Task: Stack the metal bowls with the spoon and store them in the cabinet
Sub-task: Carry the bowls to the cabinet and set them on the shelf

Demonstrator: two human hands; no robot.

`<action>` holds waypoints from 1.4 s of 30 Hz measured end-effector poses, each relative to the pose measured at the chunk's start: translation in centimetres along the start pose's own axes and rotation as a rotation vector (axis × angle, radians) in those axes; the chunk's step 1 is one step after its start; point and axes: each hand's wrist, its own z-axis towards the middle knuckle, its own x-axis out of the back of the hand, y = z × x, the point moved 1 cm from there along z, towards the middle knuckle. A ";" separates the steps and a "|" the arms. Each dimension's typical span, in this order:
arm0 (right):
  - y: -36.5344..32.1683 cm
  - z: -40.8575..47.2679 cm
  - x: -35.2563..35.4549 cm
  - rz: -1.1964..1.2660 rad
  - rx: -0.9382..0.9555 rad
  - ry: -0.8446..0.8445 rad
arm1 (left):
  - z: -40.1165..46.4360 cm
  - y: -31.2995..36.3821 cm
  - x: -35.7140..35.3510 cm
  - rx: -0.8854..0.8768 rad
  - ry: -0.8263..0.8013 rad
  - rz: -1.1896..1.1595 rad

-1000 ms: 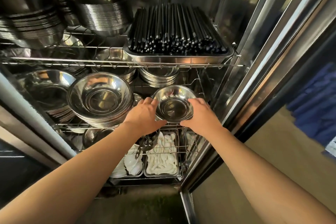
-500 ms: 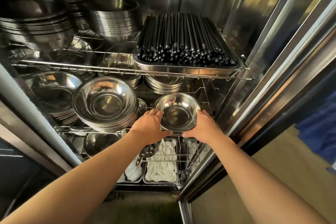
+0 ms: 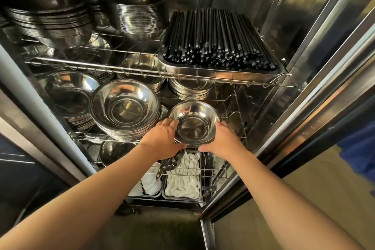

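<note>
The left hand [image 3: 162, 140] curls its fingers round the left rim of a small stack of shiny round steel bowls [image 3: 193, 124], thumb underneath near the front. The right hand [image 3: 223, 141] mirrors it on the right rim, fingers wrapped along the edge, thumb pointing inward below. The small stack sits between the two hands, at the front right of the middle wire shelf [image 3: 89, 135] of the open stainless steel cabinet [image 3: 304, 46]; whether its base rests on the wires or is held just above them cannot be told. Below the left thumb a dark metal utensil handle [image 3: 172, 163] hangs down; whether it is the spoon is unclear.

Just left of the held bowls stands a taller stack of wide steel bowls [image 3: 123, 107], with more bowl stacks behind and further left. Under the hands, two steel trays of white plastic spoons [image 3: 182, 182] lie on the bottom rack. On the upper shelf, above the hands, a steel tray [image 3: 219, 74] holds packed black chopsticks [image 3: 215, 38], with tall stacks of steel dishes [image 3: 138, 16] to its left.
</note>
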 end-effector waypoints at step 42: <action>-3.1 -7.3 0.1 -0.243 -0.085 0.186 | -4.7 0.4 3.9 -0.233 0.040 0.135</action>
